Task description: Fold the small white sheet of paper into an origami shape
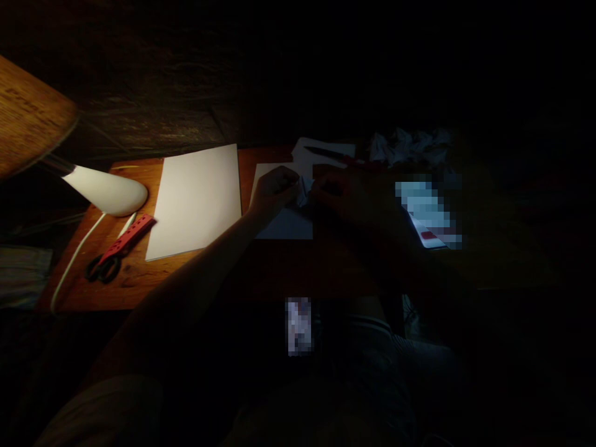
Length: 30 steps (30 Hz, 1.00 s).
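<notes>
A small piece of folded white paper (304, 191) is held between my two hands, above the middle of the wooden table. My left hand (275, 186) pinches its left side, fingers curled. At its right side is my right hand (331, 194), dim in shadow, with fingers closed on the paper's edge. Beneath them lies a white sheet (284, 225), partly covered by my hands. Just behind are another white paper piece (321, 146) and dark-bladed scissors (328, 153) with reddish handles lying across it.
A lamp (106, 189) stands at the left, its cord running over the table edge (135, 304). Near it lie black-handled scissors with a red patterned cover (128, 239) and a large white sheet (200, 202). At right are a lit phone (428, 236) and several folded paper shapes (410, 146).
</notes>
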{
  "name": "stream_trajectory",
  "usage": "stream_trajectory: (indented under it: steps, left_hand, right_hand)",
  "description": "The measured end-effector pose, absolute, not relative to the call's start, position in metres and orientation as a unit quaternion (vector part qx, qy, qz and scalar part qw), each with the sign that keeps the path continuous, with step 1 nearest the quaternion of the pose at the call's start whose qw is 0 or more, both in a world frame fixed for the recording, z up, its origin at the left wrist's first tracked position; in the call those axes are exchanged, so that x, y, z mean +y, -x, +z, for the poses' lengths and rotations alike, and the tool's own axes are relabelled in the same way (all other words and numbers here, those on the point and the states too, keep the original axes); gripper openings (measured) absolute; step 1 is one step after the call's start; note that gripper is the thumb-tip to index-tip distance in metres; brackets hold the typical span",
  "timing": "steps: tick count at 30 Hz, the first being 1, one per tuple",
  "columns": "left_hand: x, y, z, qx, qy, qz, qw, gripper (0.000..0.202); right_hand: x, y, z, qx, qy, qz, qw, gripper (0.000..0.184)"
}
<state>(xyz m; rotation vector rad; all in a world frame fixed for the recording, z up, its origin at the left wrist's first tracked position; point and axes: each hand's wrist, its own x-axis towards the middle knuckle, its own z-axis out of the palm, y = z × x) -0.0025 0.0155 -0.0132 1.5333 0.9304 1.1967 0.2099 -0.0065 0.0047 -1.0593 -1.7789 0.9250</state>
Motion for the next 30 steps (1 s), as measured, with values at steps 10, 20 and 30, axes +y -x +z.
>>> stream_trajectory:
  steps: [10, 20, 30]
  left_hand:
    - [0.02, 0.007, -0.02, 0.367, -0.613, 0.512, 0.478, 0.039]
    - [0.02, 0.007, -0.025, 0.359, -0.597, 0.501, 0.513, 0.042]
    - [0.022, 0.014, -0.027, 0.35, -0.684, 0.501, 0.398, 0.028]
  right_hand:
    - [-0.006, -0.211, 0.005, -0.729, 0.433, 0.328, 0.417, 0.011]
    - [-0.012, -0.216, 0.01, -0.806, 0.39, 0.246, 0.371, 0.048]
    - [-0.014, -0.218, 0.016, -0.835, 0.404, 0.155, 0.34, 0.02]
